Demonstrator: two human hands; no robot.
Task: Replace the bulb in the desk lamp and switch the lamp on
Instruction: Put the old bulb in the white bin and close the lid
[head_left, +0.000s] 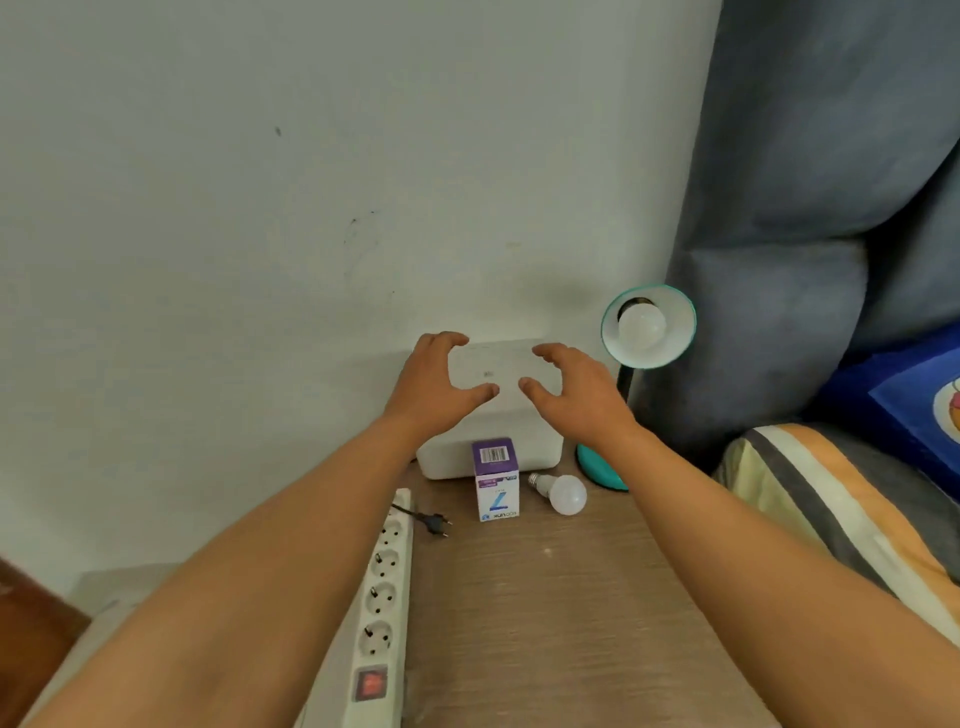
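A teal desk lamp (670, 348) stands at the table's far right, its shade tipped toward me with a white bulb (642, 326) screwed in it. Its teal base (597, 470) rests on the table. A loose white bulb (563, 492) lies on its side near the base, beside an upright purple and white bulb box (497, 483). A black plug (435, 522) lies unplugged next to the white power strip (383, 608). My left hand (434, 387) and my right hand (574, 392) hover open, fingers curled, over a white box (493, 444), holding nothing.
The wooden table (545, 613) runs toward me, against a pale wall. The power strip lies along its left edge with a red switch (370, 684) near me. A grey padded headboard (779, 234) and striped bedding (841, 499) lie to the right.
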